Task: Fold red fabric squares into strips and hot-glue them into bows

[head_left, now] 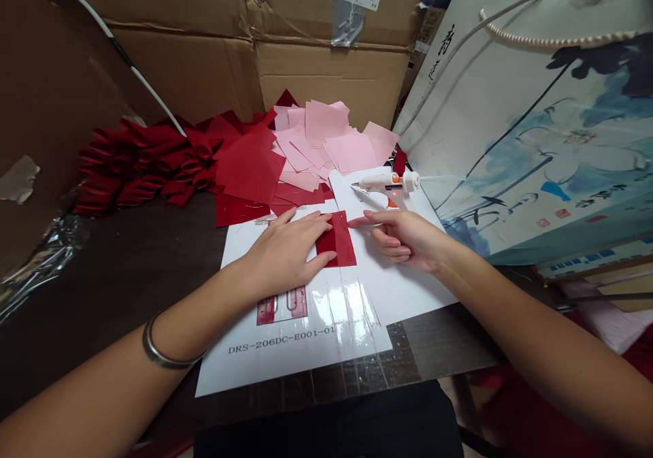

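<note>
A small red fabric piece [347, 243], with one part folded over, lies on the white paper on the table. My left hand [283, 250] lies flat over its left side, fingers stretched out and thumb on its lower edge. My right hand [408, 240] is just right of the piece, index finger extended toward its edge and the other fingers curled, with nothing visible in them. A white hot glue gun [403, 182] rests beyond my right hand, its nozzle pointing left. Under my left arm is a printed sheet [306, 359] with strips of clear film on it.
Loose red squares [249, 169] and pink squares [352, 152] are heaped at the back. Rows of folded red pieces [147, 165] lie to their left. Cardboard [326, 77] walls the back, and a large painted paper bag [530, 145] stands right. A white cable [153, 97] hangs at left.
</note>
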The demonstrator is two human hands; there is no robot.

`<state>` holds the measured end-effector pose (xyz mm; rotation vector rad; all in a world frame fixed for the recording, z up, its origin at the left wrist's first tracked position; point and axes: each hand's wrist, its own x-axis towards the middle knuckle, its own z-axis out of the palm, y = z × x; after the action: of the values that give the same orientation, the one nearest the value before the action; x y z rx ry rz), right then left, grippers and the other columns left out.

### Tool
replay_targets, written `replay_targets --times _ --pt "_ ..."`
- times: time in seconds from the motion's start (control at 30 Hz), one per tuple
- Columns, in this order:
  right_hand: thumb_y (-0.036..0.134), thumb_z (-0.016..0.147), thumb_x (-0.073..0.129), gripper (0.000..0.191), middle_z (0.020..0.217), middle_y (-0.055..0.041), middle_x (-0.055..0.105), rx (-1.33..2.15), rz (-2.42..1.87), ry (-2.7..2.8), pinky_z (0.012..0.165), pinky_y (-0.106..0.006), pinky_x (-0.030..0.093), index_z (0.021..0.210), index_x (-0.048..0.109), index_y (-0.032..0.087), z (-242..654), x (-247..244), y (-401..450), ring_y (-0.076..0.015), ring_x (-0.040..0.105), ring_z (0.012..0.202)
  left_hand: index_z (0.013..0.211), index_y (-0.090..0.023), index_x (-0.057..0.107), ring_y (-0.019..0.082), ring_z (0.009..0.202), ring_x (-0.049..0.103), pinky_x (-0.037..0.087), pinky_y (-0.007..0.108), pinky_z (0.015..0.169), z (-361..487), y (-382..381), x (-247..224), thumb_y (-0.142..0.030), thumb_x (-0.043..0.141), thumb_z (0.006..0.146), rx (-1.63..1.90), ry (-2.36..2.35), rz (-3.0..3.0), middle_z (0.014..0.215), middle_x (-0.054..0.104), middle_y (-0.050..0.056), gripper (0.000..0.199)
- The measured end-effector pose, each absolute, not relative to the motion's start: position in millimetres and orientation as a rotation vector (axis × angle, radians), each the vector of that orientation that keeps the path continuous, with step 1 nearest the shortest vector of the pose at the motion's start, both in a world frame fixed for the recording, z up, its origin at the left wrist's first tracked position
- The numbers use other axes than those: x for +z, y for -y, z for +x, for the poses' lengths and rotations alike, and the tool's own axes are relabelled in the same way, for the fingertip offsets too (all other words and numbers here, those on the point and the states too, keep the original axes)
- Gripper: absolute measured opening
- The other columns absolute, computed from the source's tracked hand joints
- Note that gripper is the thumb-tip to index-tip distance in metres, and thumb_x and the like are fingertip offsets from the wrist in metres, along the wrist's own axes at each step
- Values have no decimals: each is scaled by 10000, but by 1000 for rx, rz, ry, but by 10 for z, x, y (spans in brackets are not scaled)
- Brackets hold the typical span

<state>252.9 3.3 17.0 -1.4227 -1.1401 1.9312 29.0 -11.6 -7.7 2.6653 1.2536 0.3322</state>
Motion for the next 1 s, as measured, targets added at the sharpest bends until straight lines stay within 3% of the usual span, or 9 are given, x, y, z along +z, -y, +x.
replay_targets --times 0.13,0.23,0.33,0.43,0.5,0.67,0.87,1.0 --pt "401 899 517 265 420 87 274 2004 -1415 1207 368 -257 92 757 593 190 2513 142 -50 -68 133 369 1276 -155 538 270 1278 509 200 494 1180 310 113 -89 -432 482 915 390 -1266 2691 1335 593 102 458" --pt "418 903 508 354 420 68 305 1861 -1452 1406 376 -264 140 621 519 205 2486 119 -45 -77 199 366 1300 -142 512 264 1255 529 188 482 1190 286 99 -102 -437 490 909 406 -1250 2676 1330 596 106 491" --pt "341 905 505 249 522 24 489 1500 -1439 1754 455 -281 325 757 650 203 2464 94 -27 -119 408 456 1339 -141 470 258 1270 516 216 486 1182 237 83 -128 -471 479 916 411 -1243 2644 1365 567 114 536" --pt "241 888 524 218 848 -42 692 1102 -1342 2038 720 -355 476 965 727 217 2454 48 -20 -182 612 758 1313 -158 489 255 1290 502 216 491 1182 203 67 -156 -512 472 920 409 -1227 2628 1384 551 114 529" --pt "207 867 562 216 1006 -56 713 888 -1264 2148 830 -400 489 989 739 219 2457 3 -25 -211 640 903 1292 -163 507 253 1306 488 213 485 1186 194 60 -168 -534 473 918 413 -1211 2623 1388 549 112 527" --pt "214 865 609 209 1154 -54 714 688 -1087 2223 929 -435 524 1019 749 233 2486 -103 -47 -219 670 1045 1278 -136 526 261 1325 469 220 511 1179 177 55 -173 -512 455 937 421 -1168 2635 1394 542 121 513" --pt "214 863 628 256 1205 -37 682 684 -1032 2216 1006 -432 517 1098 723 248 2486 -148 -27 -211 647 1134 1273 -152 536 248 1362 418 227 542 1175 123 37 -153 -362 412 969 401 -1110 2655 1472 448 118 390" --pt "239 870 627 277 1221 -25 671 685 -1023 2240 1010 -437 515 1135 705 265 2476 -142 -14 -219 643 1141 1234 -160 585 287 1314 443 349 515 1110 110 20 -154 -387 489 928 477 -1121 2668 1441 442 139 393"
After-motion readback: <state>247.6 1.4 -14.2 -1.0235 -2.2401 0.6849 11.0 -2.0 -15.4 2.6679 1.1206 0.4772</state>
